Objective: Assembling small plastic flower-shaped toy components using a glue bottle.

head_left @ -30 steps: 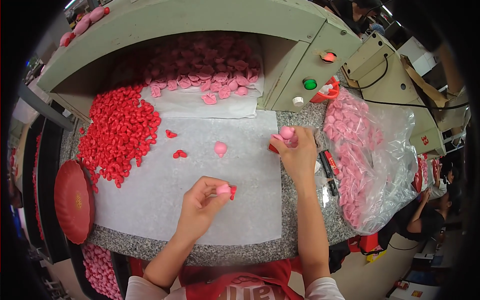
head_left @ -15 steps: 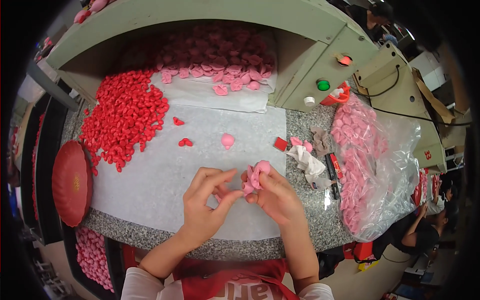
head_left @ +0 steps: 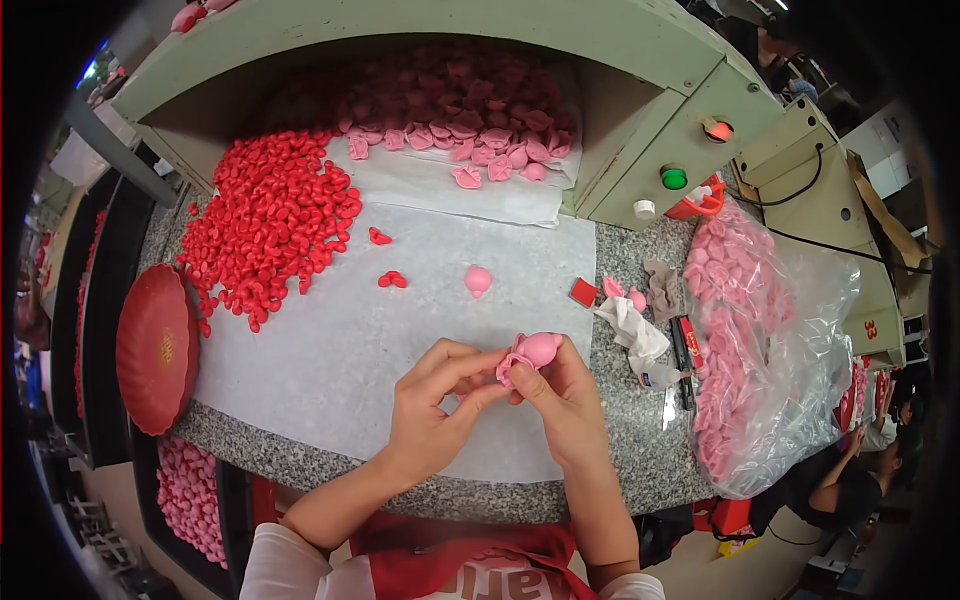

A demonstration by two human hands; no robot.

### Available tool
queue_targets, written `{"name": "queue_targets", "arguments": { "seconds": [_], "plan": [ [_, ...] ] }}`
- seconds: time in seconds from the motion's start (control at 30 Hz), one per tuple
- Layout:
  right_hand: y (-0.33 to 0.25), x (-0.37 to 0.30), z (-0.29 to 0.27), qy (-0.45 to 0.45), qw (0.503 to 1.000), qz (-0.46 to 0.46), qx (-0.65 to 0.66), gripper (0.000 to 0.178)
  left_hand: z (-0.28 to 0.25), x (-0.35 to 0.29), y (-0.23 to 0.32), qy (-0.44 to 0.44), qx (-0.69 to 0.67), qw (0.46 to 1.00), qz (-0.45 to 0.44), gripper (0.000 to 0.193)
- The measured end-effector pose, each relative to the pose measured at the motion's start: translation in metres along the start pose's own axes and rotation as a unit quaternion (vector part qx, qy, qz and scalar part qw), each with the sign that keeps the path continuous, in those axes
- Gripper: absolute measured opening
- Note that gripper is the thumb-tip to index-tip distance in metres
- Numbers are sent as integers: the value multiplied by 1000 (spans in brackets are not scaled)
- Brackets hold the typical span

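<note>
Over the white sheet (head_left: 340, 400), my two hands meet at a soft pink piece with a round bulb and a ruffled edge (head_left: 541, 349). My right hand (head_left: 568, 410) is closed around it, thumb on the near side. Pinched fingers of my left hand (head_left: 436, 405) press on the ruffled end. A single pink ball-shaped piece (head_left: 478, 281) lies on the sheet beyond my hands. To its left are a small red cluster (head_left: 393, 280) and another red piece (head_left: 379, 236).
A heap of small red pieces (head_left: 270, 225) fills the back left, beside a red scalloped dish (head_left: 158, 350). Pink ruffled pieces (head_left: 490, 135) lie under the green machine housing (head_left: 420, 27). At right are a plastic bag of pink pieces (head_left: 735, 350), a crumpled cloth (head_left: 635, 330) and a red square (head_left: 583, 292).
My left fingers have come in from apart and now touch the pink piece. The piece has turned so its bulb points up to the right. The whole view has shifted slightly.
</note>
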State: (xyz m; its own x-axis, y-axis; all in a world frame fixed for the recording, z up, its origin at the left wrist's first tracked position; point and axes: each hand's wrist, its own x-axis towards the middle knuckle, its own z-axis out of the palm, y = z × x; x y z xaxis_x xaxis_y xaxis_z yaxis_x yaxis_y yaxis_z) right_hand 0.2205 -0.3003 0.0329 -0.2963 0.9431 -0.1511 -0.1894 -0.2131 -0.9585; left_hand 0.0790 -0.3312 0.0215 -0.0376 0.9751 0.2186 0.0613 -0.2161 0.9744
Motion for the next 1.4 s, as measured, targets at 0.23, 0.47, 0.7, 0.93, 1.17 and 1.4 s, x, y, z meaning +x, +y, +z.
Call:
{"name": "queue_targets", "arguments": {
  "seconds": [0.23,0.47,0.7,0.93,1.17,1.4],
  "plan": [
    [2,-1,-2,12,1000,-14,-10,26,2,2,3,-11,-64,997,-34,30],
    [3,-1,-1,0,999,-13,-43,24,2,3,3,-23,-175,981,-78,34],
    [3,1,-7,25,998,8,50,24,-13,9,-1,-36,-367,895,-251,33],
    [6,-2,4,57,947,-220,-227,22,-20,13,-6,-46,-455,834,-308,33],
    [4,-4,9,80,837,-332,-427,30,-19,10,-10,-73,-440,843,-300,27],
    [2,-3,7,73,881,-305,-354,31,-19,11,-7,-61,-446,845,-291,27]
  ]
}}
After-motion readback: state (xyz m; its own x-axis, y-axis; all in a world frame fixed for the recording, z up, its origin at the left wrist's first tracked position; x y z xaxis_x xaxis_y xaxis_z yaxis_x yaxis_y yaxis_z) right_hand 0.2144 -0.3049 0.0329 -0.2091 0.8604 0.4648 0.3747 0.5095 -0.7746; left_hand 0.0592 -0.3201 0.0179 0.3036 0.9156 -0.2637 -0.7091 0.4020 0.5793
